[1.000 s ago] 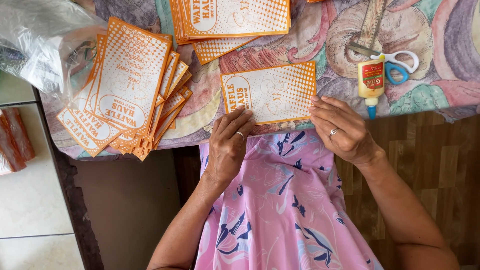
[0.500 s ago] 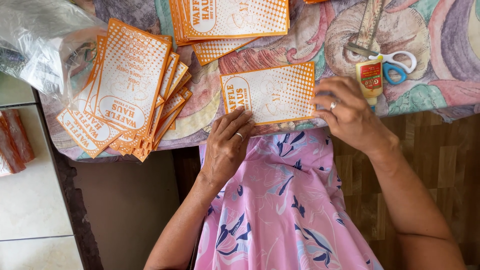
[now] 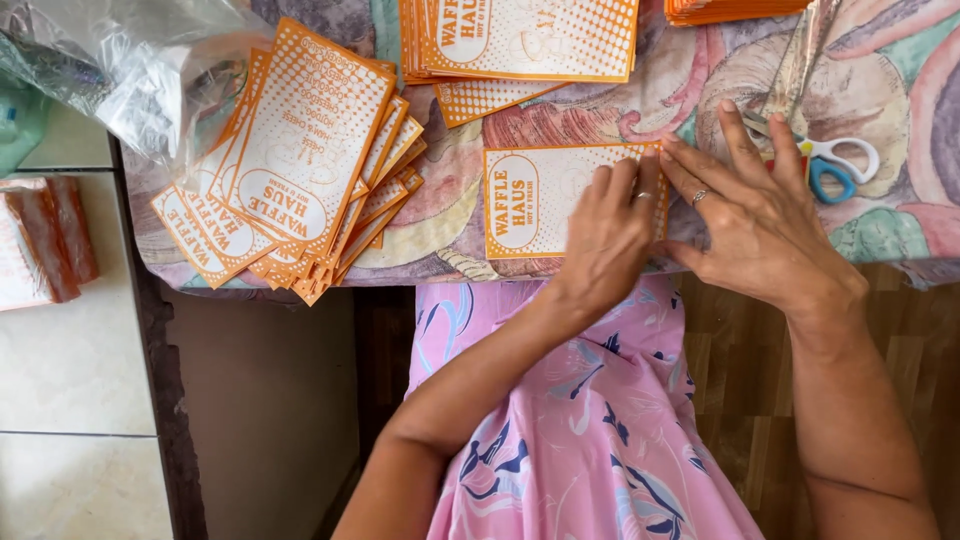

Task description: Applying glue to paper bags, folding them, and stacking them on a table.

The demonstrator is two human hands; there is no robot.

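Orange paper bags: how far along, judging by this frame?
Done, apparently: a fanned pile of orange paper bags at the left and a stack at the table's far edge. In hand: the left hand and right hand both press flat on a single bag, at its right end. Scissors lie beside the right hand. What is left cannot be told; no unworked supply shows.

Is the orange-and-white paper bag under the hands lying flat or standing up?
Flat: the orange-and-white paper bag lies on the patterned tablecloth, pressed by both hands.
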